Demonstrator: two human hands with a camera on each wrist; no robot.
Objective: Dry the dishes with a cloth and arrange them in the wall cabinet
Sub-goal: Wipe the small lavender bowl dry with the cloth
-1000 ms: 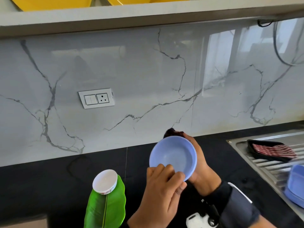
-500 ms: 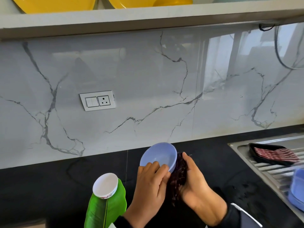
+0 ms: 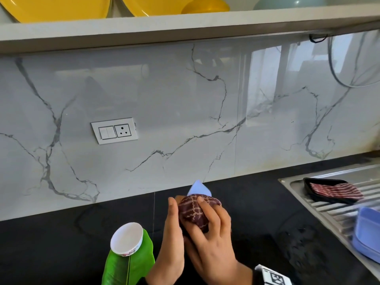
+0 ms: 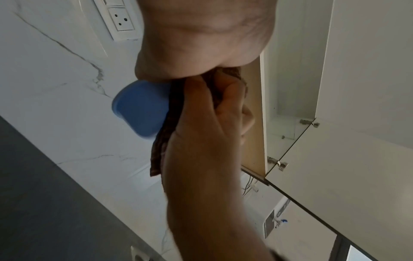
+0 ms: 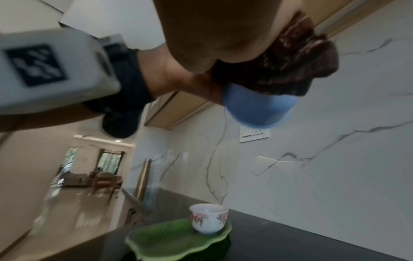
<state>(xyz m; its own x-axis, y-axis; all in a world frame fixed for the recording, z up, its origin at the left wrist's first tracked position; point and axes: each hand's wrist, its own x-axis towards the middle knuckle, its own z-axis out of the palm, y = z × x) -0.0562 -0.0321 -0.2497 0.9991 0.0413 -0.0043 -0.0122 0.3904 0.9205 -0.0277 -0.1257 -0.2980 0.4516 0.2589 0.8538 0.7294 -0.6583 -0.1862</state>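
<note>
Desk: black desk (image 3: 51, 249) under a marble backsplash, with a socket plate (image 3: 114, 131) on the wall.
Nearest, left of the hands: white floral cup (image 3: 126, 238) standing on a green leaf plate (image 3: 131, 264); its print is too blurred to read.
Left hand (image 3: 170, 241): its grip holds the blue bowl (image 3: 199, 188) from the left side.
Right hand (image 3: 209, 237): its grip presses the maroon checked cloth (image 3: 192, 210) over the bowl.
Change: half a second ago the bowl's open inside faced the camera; now cloth covers it and only a rim sliver shows.
Beyond, right: steel drainboard (image 3: 329, 210) with a black tray (image 3: 329, 190) holding striped cloth.
Above: cabinet shelf (image 3: 185, 25) with yellow plates (image 3: 61, 7).
</note>
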